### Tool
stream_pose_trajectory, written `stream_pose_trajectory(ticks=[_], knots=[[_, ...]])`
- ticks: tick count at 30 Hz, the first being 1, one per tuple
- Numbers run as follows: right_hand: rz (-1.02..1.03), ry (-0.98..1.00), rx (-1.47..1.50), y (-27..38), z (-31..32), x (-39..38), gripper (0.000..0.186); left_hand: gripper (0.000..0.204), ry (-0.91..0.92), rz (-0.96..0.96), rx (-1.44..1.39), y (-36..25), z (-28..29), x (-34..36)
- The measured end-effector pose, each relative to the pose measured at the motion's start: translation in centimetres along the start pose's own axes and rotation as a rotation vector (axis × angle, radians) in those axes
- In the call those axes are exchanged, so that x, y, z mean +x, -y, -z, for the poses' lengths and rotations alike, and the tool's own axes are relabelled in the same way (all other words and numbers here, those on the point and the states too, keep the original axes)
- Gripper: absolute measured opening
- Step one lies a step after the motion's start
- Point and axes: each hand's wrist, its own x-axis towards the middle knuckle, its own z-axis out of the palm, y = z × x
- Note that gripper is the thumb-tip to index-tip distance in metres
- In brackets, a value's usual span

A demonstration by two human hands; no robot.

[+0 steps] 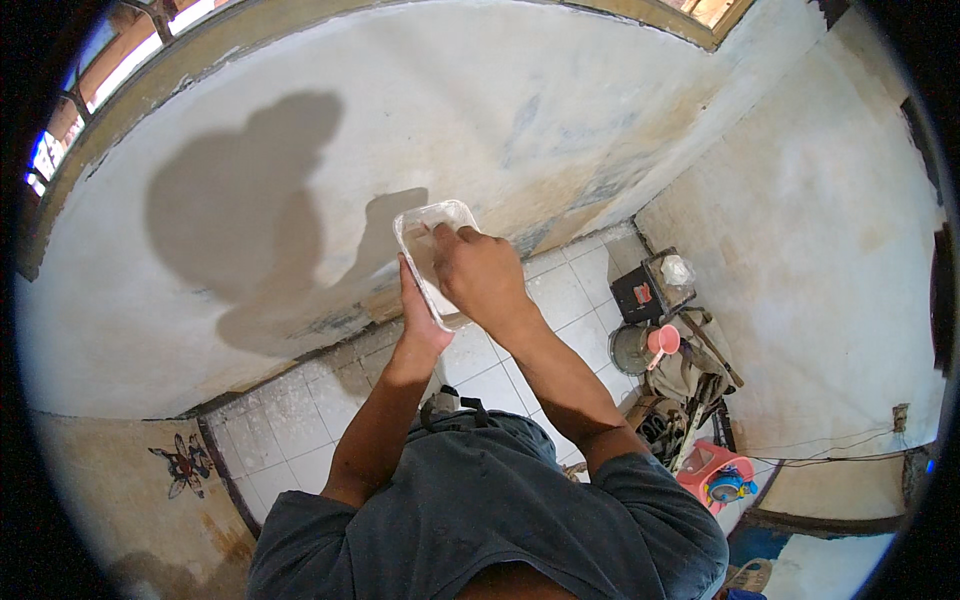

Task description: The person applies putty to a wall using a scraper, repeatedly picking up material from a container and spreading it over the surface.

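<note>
**Clear container held up and worked by both hands**

The person holds a clear plastic container [436, 255] in the air in front of the chest, over the white tiled floor [300, 430] and against the backdrop of a stained plaster wall [300, 150]. Nothing carries it but the hands. The left hand [418, 320] grips it from below along its lower long side, fingers wrapped up that edge. The right hand [480, 270] is curled over the container's open side, fingertips pressed inside near the far end, as if rubbing or wiping the inner surface; whether it pinches a cloth or anything small I cannot tell.

By my reading, the step in hand is cleaning or clearing the inside of the container. The next move calls for a steady left grip while the right fingers travel along the inner wall, since the thin plastic would flex under pressure.

The container is rectangular with rounded corners. Its long axis runs from the person's wrists up and away toward the wall, tilted slightly left in the view, with the open side facing the person's right hand.

Off to the right, on the floor by the wall corner, sit a dark box [645, 290], a metal pot [630, 348] with a pink scoop [662, 342], and a pink basket [712, 470].
</note>
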Motion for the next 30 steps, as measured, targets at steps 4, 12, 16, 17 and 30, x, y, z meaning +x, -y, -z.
stream_pose_trajectory(ticks=[4,12,16,17,30], knots=[[0.062,0.02,0.056,-0.8,-0.2,0.3,0.023,0.065,0.0,0.033,-0.01,-0.1,1.2,0.5],[-0.051,-0.11,0.056,-1.7,-0.7,-0.2,0.013,0.054,-0.005,-0.034,0.049,0.3,0.1,0.3],[-0.038,-0.089,0.118,-1.0,0.2,-0.1,0.011,0.053,0.005,-0.014,0.031,0.0,-0.1,0.2],[-0.03,-0.108,0.114,-1.0,0.6,0.0,0.011,0.054,-0.013,-0.013,0.025,0.1,-0.2,0.3],[-0.021,-0.044,0.064,-1.2,0.5,-0.9,0.021,0.057,0.021,-0.03,0.013,0.7,-0.1,0.0]])
